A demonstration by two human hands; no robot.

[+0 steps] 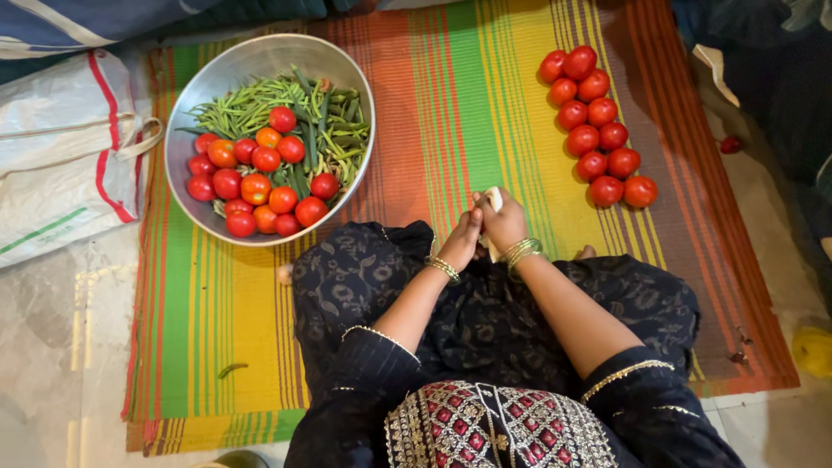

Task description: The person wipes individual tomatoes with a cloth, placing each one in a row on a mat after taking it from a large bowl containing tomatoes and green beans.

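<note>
Embroidered dark cloth of the person's lap fills the bottom of the view, and just past the knees both hands meet over the striped woven mat [451,130]. Left hand [462,243] and right hand [503,224] are curled together around a small pale object [494,201]; only its tip shows above the fingers, so its kind cannot be told.

As for progress, a judgement only: a double row of loose red tomatoes [596,130] lies on the mat to the right, well apart from the hands, while a wide round metal bowl [260,52] at upper left holds more red and orange tomatoes [260,186] on a bed of long green beans [334,130]. Roughly half the tomatoes seem moved out.

Bare mat lies between bowl and row, directly ahead of the hands. A white sack with red stripes [61,156] crowds the bowl's left; one stray green bean [231,370] lies by the left knee.
</note>
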